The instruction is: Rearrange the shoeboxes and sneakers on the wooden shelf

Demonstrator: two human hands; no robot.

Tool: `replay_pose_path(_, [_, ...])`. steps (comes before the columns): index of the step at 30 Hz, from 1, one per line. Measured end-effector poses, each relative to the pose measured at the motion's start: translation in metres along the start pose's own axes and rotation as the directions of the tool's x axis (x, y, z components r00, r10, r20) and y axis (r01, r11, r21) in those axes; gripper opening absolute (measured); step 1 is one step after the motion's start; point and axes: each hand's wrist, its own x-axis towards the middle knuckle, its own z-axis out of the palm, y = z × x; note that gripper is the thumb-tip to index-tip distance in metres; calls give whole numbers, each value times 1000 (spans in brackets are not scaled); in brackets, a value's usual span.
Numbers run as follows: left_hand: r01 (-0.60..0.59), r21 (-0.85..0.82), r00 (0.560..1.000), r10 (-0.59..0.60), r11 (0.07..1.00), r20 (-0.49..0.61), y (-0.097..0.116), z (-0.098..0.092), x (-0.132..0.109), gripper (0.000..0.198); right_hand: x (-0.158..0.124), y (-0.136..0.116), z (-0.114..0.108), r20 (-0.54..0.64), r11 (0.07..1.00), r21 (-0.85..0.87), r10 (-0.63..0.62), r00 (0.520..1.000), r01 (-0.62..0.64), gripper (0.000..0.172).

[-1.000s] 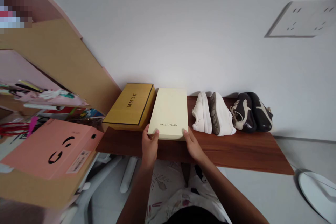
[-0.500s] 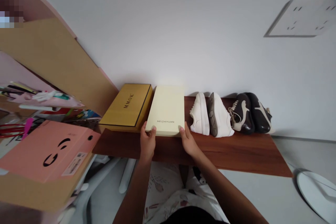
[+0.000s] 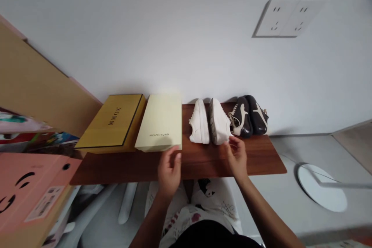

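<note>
My left hand [image 3: 170,170] is just in front of the cream MEIZHIYUAN shoebox [image 3: 161,118], fingers apart and holding nothing. Near the heel of the right-hand white sneaker [image 3: 221,126], my right hand [image 3: 236,157] has its fingers parted; whether they touch the heel I cannot tell. This sneaker leans on its side with some of its grey sole showing. The other white sneaker [image 3: 200,124] stands beside it on the left. Left of the cream box lies a mustard MMOK box [image 3: 112,120]. To the right is a pair of dark brown sneakers [image 3: 245,118] with cream trim.
Everything stands on a dark red-brown wooden board [image 3: 203,162] against a white wall. A pink box [image 3: 26,186] sits lower left beside a tan panel [image 3: 37,73]. Wall sockets [image 3: 286,17] are upper right. A round white base [image 3: 319,192] rests on the floor at right.
Both hands have let go of the cream box, which stays beside the mustard one. My right hand has moved right to the white sneakers. The view has turned right.
</note>
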Motion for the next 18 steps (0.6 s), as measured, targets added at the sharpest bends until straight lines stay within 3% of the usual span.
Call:
replay_pose_path(2, [66, -41, 975, -55, 997, 216, -1, 29, -2, 46, 10, 20, -19, -87, 997, -52, 49, 995, -53, 62])
replay_pose_path(3, [101, -40, 965, -88, 994, 248, -4, 44, 1, 54, 15, 28, -24, -70, 995, -70, 72, 995, -77, 65])
replay_pose_path(6, [226, -22, 958, -218, 974, 184, -14, 83, 21, 81, 31, 40, -25, 93, 988, -102, 128, 987, -118, 70])
replay_pose_path(8, [280, -36, 944, -268, 959, 193, -18, 98, 36, 83, 43, 40, -20, 184, 982, -132, 159, 970, -136, 70])
replay_pose_path(12, [274, 21, 908, -266, 961, 324, -13, 104, 54, 50, 68, 32, -12, 403, 983, -113, 177, 898, -143, 62])
replay_pose_path(15, [238, 70, 906, -247, 969, 344, -2, 100, 61, 38, 84, 23, -11, 529, 995, -35, 100, 843, -97, 58])
replay_pose_path(17, [191, 104, 911, -215, 976, 352, 7, 98, 66, 36, 92, 15, -13, 547, 999, -20, 45, 836, -41, 56])
replay_pose_path(18, [146, 144, 914, -190, 979, 360, 12, 98, 69, 36, 96, 11, -15, 519, 1000, -22, 24, 855, -14, 52])
